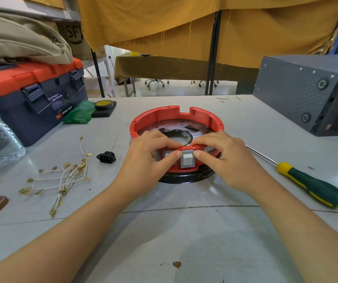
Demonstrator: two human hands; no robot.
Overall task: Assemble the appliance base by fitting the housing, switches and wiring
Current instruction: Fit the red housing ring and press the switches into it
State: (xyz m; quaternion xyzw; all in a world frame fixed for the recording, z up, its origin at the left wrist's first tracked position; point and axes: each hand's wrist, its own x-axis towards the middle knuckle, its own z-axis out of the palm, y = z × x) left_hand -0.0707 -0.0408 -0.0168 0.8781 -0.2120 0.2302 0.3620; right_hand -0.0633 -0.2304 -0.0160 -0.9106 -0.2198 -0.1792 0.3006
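While both hands clamp the red housing (176, 119) | left hand (149, 158) and right hand (223, 156) flank white switch (187, 160) in housing's near wall | equally near; wires (62, 180) left of housing.

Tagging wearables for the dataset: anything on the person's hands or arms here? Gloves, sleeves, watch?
Nothing worn that shows. Left hand and right hand are bare, no gloves, rings or tape. Both forearms are bare down to the frame edge: no sleeves, watch, bands, cables or markings visible.
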